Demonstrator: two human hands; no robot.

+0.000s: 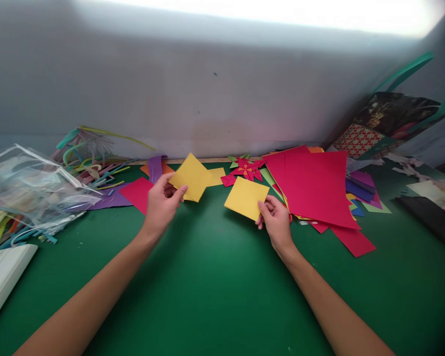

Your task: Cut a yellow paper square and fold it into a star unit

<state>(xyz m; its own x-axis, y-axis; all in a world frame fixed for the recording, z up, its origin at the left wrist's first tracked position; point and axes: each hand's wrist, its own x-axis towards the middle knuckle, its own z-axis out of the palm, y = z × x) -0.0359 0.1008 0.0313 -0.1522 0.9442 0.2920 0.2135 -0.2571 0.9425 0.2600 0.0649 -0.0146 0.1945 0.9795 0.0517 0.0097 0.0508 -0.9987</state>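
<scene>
My left hand (164, 198) pinches the left corner of a yellow paper square (191, 177), lifted above the green table (215, 277). A second yellow paper square (245, 198) is held at its lower right by my right hand (275, 217), thumb on top. The two squares are apart, side by side. Behind them, another yellow piece of paper (217, 177) lies on the table. A folded red paper star (246, 169) with a yellow-orange centre sits just beyond the right-hand square.
Large red sheets (311, 183) are piled to the right. On the left are a clear plastic bag (33, 178), pipe cleaners (92, 163), a red paper piece (137, 193) and a white object (7, 277). A patterned bag (367, 141) stands at the back right, before the wall.
</scene>
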